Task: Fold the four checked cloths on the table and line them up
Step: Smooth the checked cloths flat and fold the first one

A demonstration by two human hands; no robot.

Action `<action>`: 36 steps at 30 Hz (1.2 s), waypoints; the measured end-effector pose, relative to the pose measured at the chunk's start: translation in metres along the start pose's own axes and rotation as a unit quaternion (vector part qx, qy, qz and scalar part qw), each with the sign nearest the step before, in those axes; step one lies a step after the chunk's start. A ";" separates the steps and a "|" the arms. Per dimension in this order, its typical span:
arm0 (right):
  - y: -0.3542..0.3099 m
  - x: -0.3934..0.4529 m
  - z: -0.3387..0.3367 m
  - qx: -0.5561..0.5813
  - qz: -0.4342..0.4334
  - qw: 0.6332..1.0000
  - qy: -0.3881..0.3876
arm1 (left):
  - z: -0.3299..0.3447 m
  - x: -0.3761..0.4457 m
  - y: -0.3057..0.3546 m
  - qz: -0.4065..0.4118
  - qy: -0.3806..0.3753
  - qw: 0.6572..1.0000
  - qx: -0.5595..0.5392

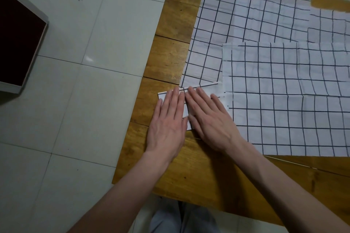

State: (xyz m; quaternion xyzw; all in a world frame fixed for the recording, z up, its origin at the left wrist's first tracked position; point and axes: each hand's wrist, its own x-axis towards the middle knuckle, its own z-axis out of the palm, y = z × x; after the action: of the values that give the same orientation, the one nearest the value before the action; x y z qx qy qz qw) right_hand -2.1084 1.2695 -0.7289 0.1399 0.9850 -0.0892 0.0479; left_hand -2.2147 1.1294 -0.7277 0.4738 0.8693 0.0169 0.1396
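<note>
**Both palms flat on the folded cloth**

We looked down on the wooden table (166,58), which we took as our landmark. At its left edge, near the front, lay a small folded cloth (186,108), white with dark checks, mostly covered by our hands.

Left hand (167,125): fingers straight and close together, palm down, pressing the left part of the folded cloth. It gripped nothing.

Right hand (208,119): also flat, fingers straight and slightly spread, pressing the right part of the same cloth. Its fingertips met those of the left hand near the cloth's far edge. It too gripped nothing.

Further in from the table's left edge, just right of our right hand, a large unfolded cloth (287,98) lay spread flat, reaching toward the table's front. Its left border touched or slightly overlapped the folded cloth; we could not tell which.

Toward the table's far side lay a second spread cloth (244,13), partly under the first. At the table's far right more checked cloth (333,24) showed; we could not tell how many pieces.

Left of the table was pale tiled floor (79,81), and on it, well apart from the table, a dark box (17,43) with a light rim.
</note>
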 end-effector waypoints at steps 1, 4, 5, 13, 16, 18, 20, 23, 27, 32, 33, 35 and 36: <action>0.001 0.000 0.001 0.000 -0.001 1.000 -0.004 | 0.002 -0.001 -0.001 0.000 0.002 1.000 0.005; 0.004 -0.001 0.001 0.003 0.002 1.000 -0.013 | 0.004 -0.002 -0.005 0.002 0.006 1.000 0.013; 0.005 -0.001 0.001 0.003 0.006 1.000 -0.015 | 0.005 -0.002 -0.007 0.004 0.002 1.000 0.016; 0.019 -0.006 -0.003 0.016 0.100 0.995 -0.023 | 0.005 -0.002 -0.019 -0.020 -0.006 1.000 0.008; 0.018 -0.006 -0.002 0.009 0.103 0.994 -0.022 | 0.004 -0.003 -0.020 -0.020 -0.004 1.000 0.009; 0.017 -0.006 -0.002 0.003 0.106 0.994 -0.024 | 0.003 -0.003 -0.019 -0.019 -0.006 1.000 0.010; 0.017 -0.005 -0.002 -0.001 0.107 0.994 -0.021 | 0.002 -0.002 -0.019 -0.019 -0.008 1.000 0.013; 0.016 -0.005 -0.003 0.001 0.106 0.994 -0.027 | 0.000 -0.002 -0.019 -0.021 -0.016 0.999 0.020; 0.017 -0.002 -0.009 -0.004 0.105 0.994 -0.041 | -0.001 -0.001 -0.020 -0.015 -0.022 0.999 0.028; 0.021 0.003 -0.025 0.011 0.074 0.997 0.014 | -0.006 -0.002 -0.030 0.011 -0.010 0.999 0.034; 0.021 0.005 -0.026 0.006 0.053 0.998 0.025 | -0.007 -0.003 -0.031 0.018 -0.002 0.999 0.034; 0.017 0.007 -0.026 -0.006 0.014 0.999 0.030 | -0.010 -0.006 -0.031 0.032 0.009 0.999 0.040; 0.013 0.008 -0.025 -0.005 0.005 1.000 0.027 | -0.012 -0.007 -0.030 0.039 0.015 0.998 0.045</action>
State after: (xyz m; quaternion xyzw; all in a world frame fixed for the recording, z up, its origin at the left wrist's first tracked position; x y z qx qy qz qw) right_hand -2.1139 1.2888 -0.7078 0.1468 0.9856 -0.0804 0.0226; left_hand -2.2390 1.1081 -0.7197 0.5132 0.8518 -0.0095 0.1048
